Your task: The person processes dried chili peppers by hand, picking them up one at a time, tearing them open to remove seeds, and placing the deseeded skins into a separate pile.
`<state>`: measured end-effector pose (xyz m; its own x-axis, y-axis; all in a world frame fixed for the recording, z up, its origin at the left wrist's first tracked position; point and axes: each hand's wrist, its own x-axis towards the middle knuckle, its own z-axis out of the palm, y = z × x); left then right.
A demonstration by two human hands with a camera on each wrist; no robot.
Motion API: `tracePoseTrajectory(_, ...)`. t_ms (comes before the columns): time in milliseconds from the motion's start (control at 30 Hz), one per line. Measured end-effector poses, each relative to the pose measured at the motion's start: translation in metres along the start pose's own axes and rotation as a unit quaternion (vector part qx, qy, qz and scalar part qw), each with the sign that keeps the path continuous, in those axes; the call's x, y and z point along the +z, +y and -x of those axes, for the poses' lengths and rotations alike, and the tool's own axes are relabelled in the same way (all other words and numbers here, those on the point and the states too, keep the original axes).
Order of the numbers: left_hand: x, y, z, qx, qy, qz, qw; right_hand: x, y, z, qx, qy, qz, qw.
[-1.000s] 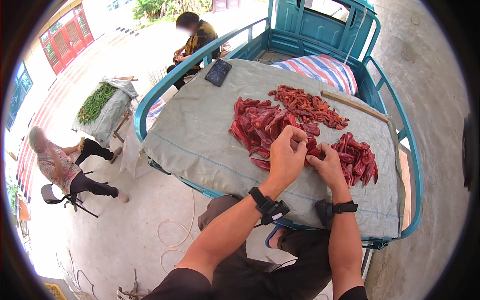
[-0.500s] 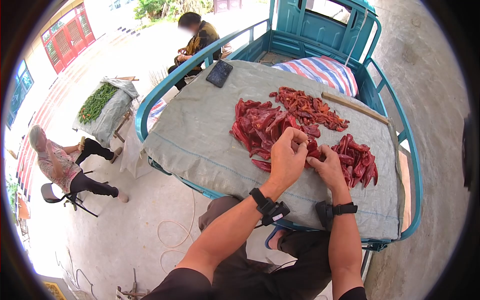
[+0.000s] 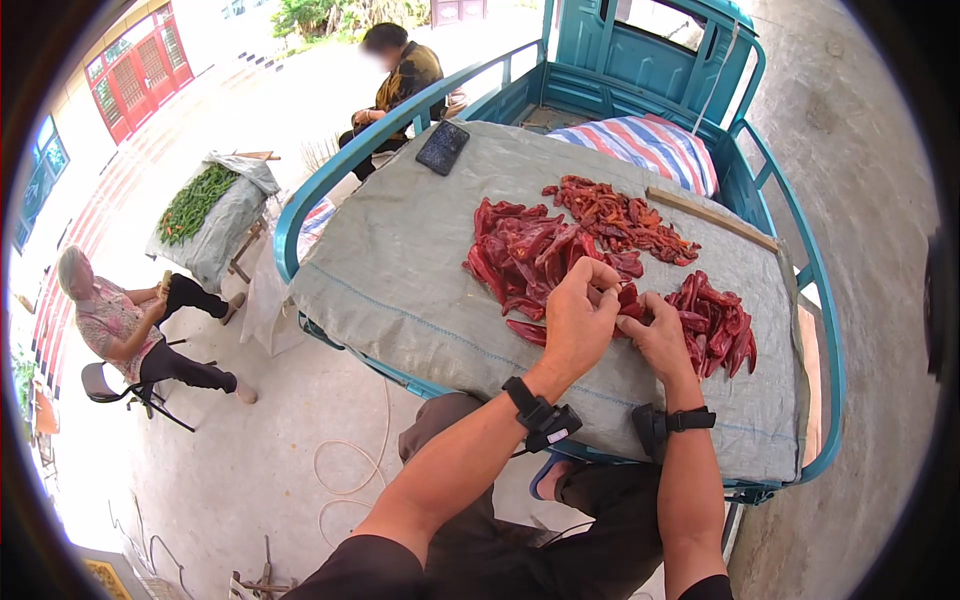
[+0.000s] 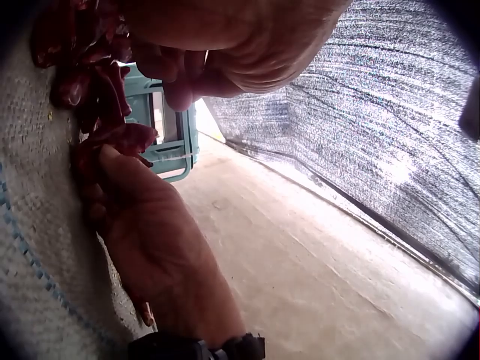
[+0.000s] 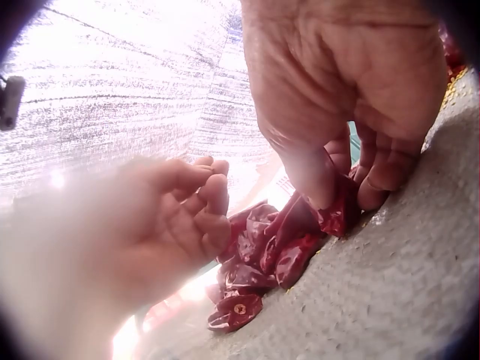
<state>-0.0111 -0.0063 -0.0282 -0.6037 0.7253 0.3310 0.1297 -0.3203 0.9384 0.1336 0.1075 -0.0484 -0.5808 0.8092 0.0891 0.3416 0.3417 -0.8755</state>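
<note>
My right hand [image 3: 658, 335] pinches a red chili pepper [image 5: 341, 210] between thumb and fingers, low over the grey woven sheet [image 3: 400, 260]. Beside it my left hand [image 3: 580, 315] has its fingers curled, thumb and fingertips drawn together; nothing shows between them in the right wrist view. Behind the left hand lies a big heap of whole red peppers [image 3: 515, 245]. A smaller pile of red peppers [image 3: 725, 325] is just right of the right hand. Farther back are orange-red pepper pieces [image 3: 620, 215].
The sheet covers the bed of a teal cargo vehicle with rails [image 3: 345, 165]. On it are a dark phone [image 3: 442, 148] and a wooden strip [image 3: 710, 217]; a striped sack [image 3: 650, 150] sits behind. Leftward are green peppers [image 3: 196, 205] on a stand and two seated people.
Both hands stay almost in place, with the pepper still in the right hand. At the left, the seated person's raised hand has come down from the face.
</note>
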Motion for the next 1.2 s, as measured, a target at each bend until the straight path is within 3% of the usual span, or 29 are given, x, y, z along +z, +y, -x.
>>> tracePoseTrajectory(233, 0.000, 0.004, 0.001, -0.009, -0.003, -0.006, 1.000, 0.006, 0.003, 0.001, -0.063, 0.033, 0.107, 0.992)
tracePoseTrajectory(333, 0.001, 0.003, 0.002, -0.001, 0.000, -0.024, 1.000, -0.002, -0.006, 0.002, -0.056, 0.060, 0.067, 0.994)
tracePoseTrajectory(433, 0.001, -0.001, 0.001, 0.021, 0.004, -0.048, 0.999, -0.028, -0.013, 0.001, -0.088, 0.135, 0.043, 0.986)
tracePoseTrajectory(733, 0.003, 0.001, 0.004, 0.023, -0.031, -0.057, 0.998, -0.116, 0.012, 0.012, -0.072, 0.405, 0.176, 0.894)
tracePoseTrajectory(1067, 0.005, -0.003, 0.004, 0.032, -0.041, -0.062, 0.997, -0.138, 0.045, 0.018, -0.021, 0.414, 0.308, 0.856)
tracePoseTrajectory(1200, 0.002, -0.001, 0.005, 0.065, -0.047, -0.099, 0.992, -0.128, 0.022, 0.022, -0.050, 0.459, 0.361, 0.810)
